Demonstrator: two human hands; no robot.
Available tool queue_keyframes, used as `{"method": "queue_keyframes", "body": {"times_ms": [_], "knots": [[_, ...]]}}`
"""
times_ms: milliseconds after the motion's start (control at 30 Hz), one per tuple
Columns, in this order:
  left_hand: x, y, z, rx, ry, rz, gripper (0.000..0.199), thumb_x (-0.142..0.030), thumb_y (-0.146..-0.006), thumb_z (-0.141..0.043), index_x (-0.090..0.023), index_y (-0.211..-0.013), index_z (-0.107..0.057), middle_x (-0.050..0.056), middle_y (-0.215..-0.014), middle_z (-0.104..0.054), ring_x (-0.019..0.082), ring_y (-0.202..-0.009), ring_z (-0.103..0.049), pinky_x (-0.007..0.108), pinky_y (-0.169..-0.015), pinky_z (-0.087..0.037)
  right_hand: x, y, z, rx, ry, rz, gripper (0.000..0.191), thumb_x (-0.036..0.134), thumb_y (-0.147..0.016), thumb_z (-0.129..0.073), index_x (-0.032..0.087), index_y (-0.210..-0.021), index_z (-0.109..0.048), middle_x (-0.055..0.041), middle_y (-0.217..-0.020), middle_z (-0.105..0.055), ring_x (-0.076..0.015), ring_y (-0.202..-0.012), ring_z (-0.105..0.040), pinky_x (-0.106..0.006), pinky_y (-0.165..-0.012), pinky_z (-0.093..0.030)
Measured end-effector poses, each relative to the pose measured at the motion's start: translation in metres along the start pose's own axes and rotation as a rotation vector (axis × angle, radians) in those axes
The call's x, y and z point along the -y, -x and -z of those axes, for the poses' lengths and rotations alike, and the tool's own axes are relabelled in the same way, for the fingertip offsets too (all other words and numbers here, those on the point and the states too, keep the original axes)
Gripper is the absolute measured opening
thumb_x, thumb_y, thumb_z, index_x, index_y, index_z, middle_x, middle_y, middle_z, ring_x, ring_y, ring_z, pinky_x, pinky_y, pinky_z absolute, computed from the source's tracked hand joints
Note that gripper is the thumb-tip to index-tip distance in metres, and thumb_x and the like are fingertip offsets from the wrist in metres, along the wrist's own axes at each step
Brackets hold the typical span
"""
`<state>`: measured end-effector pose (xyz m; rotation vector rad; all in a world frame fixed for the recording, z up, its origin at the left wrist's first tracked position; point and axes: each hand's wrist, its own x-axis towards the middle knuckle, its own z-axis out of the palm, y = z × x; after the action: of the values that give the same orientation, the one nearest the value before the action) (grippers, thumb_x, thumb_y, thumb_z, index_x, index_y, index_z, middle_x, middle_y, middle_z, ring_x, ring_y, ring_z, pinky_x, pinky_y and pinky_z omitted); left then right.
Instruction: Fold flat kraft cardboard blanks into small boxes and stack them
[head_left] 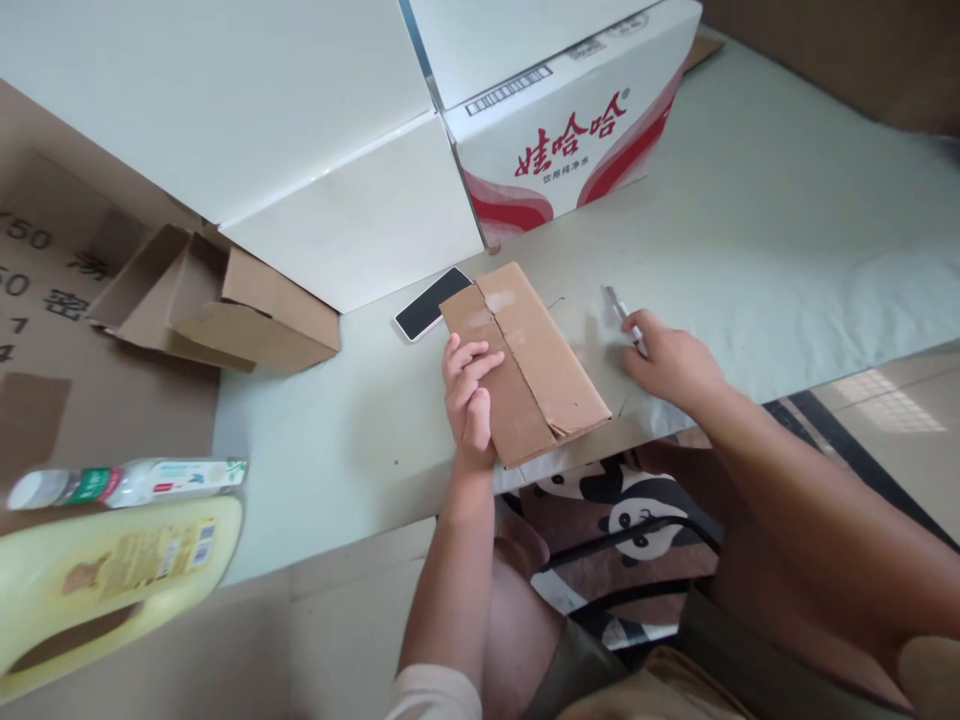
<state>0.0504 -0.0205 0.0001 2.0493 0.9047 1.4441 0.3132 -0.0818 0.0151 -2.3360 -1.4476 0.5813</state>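
Note:
A small brown cardboard box (536, 350) is tilted up near the front edge of the table, its seam running lengthwise down the face toward me. My left hand (469, 395) grips its left side, fingers spread over that face. To the right of the box, my right hand (671, 362) is closed around a slim white and silver utility knife (622, 318), its tip pointing away from me and apart from the box. Behind the box's upper left corner lies a phone (431, 305) with a dark screen, partly covered by the box.
An open cardboard carton (240, 305) stands at the left. A water bottle (150, 482) and a yellow jug (120, 585) are at the lower left. White panels (360, 215) and a white and red water carton (570, 140) line the back of the pale green table (787, 220).

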Motion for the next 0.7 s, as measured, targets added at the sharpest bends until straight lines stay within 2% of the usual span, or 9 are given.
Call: {"method": "queue_keyframes", "body": {"times_ms": [100, 167, 233, 333, 400, 467, 533, 633, 700], "knots": [[-0.001, -0.001, -0.001, 0.006, -0.022, -0.008, 0.044, -0.036, -0.104, -0.033, -0.021, -0.115, -0.073, 0.008, -0.126, -0.066, 0.028, -0.147, -0.046, 0.053, -0.129, -0.03, 0.004, 0.004, 0.008, 0.012, -0.472, 0.08, 0.032, 0.034, -0.086, -0.047, 0.024, -0.112, -0.064, -0.0002, -0.064, -0.056, -0.0203, -0.06, -0.056, -0.034, -0.06, -0.044], [-0.001, -0.001, -0.001, 0.004, -0.013, -0.026, 0.043, -0.035, -0.103, -0.034, -0.021, -0.116, -0.072, 0.008, -0.125, -0.067, 0.027, -0.145, -0.048, 0.053, -0.13, -0.029, 0.007, 0.006, 0.012, -0.001, -0.815, 0.221, 0.036, 0.04, -0.089, -0.04, 0.024, -0.113, -0.063, -0.0027, -0.074, -0.062, -0.0202, -0.063, -0.061, -0.037, -0.062, -0.05], [-0.001, -0.002, -0.002, 0.001, 0.011, -0.048, 0.042, -0.032, -0.103, -0.034, -0.022, -0.117, -0.072, 0.007, -0.125, -0.067, 0.026, -0.143, -0.051, 0.052, -0.131, -0.028, 0.01, 0.007, 0.013, -0.075, -1.01, 0.327, 0.038, 0.044, -0.091, -0.041, 0.026, -0.118, -0.061, -0.0045, -0.083, -0.067, -0.0202, -0.067, -0.065, -0.038, -0.064, -0.054], [-0.001, -0.002, -0.002, -0.003, 0.017, -0.061, 0.041, -0.032, -0.103, -0.035, -0.022, -0.118, -0.072, 0.007, -0.126, -0.066, 0.026, -0.144, -0.05, 0.052, -0.131, -0.028, 0.013, 0.008, 0.008, -0.276, -0.975, 0.329, 0.027, 0.044, -0.088, -0.06, 0.028, -0.11, -0.061, 0.0003, -0.075, -0.063, -0.0168, -0.062, -0.062, -0.033, -0.059, -0.051], [-0.001, -0.002, -0.002, -0.007, -0.007, -0.06, 0.042, -0.035, -0.104, -0.034, -0.022, -0.117, -0.072, 0.007, -0.126, -0.066, 0.026, -0.144, -0.051, 0.053, -0.13, -0.03, 0.015, 0.01, 0.003, -0.364, -0.849, 0.294, 0.02, 0.042, -0.085, -0.069, 0.027, -0.094, -0.061, 0.0047, -0.063, -0.054, -0.0126, -0.052, -0.052, -0.027, -0.05, -0.043], [-0.002, -0.002, -0.001, 0.005, -0.029, -0.065, 0.044, -0.037, -0.105, -0.032, -0.021, -0.117, -0.072, 0.008, -0.126, -0.067, 0.026, -0.142, -0.053, 0.053, -0.13, -0.031, 0.017, 0.017, 0.0, -0.421, -0.753, 0.29, 0.022, 0.043, -0.084, -0.073, 0.025, -0.081, -0.061, 0.0059, -0.057, -0.05, -0.0102, -0.047, -0.043, -0.025, -0.045, -0.035], [-0.004, -0.003, 0.0, 0.014, -0.037, -0.072, 0.046, -0.038, -0.106, -0.031, -0.021, -0.117, -0.072, 0.008, -0.126, -0.067, 0.026, -0.14, -0.054, 0.052, -0.129, -0.032, 0.022, 0.027, 0.003, -0.516, -0.733, 0.332, 0.028, 0.046, -0.085, -0.074, 0.024, -0.073, -0.062, 0.005, -0.055, -0.05, -0.0101, -0.046, -0.042, -0.026, -0.044, -0.033], [-0.01, -0.003, -0.002, 0.001, -0.042, -0.077, 0.045, -0.038, -0.106, -0.031, -0.022, -0.117, -0.072, 0.008, -0.125, -0.067, 0.025, -0.14, -0.054, 0.051, -0.128, -0.034, 0.033, 0.048, 0.016, -0.625, -0.704, 0.427, 0.035, 0.052, -0.092, -0.067, 0.025, -0.07, -0.064, 0.0027, -0.055, -0.055, -0.0121, -0.049, -0.049, -0.028, -0.047, -0.038], [-0.016, -0.002, -0.007, -0.02, -0.065, -0.086, 0.043, -0.036, -0.106, -0.033, -0.021, -0.117, -0.072, 0.008, -0.125, -0.067, 0.025, -0.137, -0.055, 0.051, -0.127, -0.035, 0.042, 0.062, 0.023, -0.577, -0.663, 0.466, 0.038, 0.058, -0.095, -0.06, 0.026, -0.077, -0.067, 0.0027, -0.055, -0.057, -0.0124, -0.048, -0.051, -0.028, -0.046, -0.038]]}}
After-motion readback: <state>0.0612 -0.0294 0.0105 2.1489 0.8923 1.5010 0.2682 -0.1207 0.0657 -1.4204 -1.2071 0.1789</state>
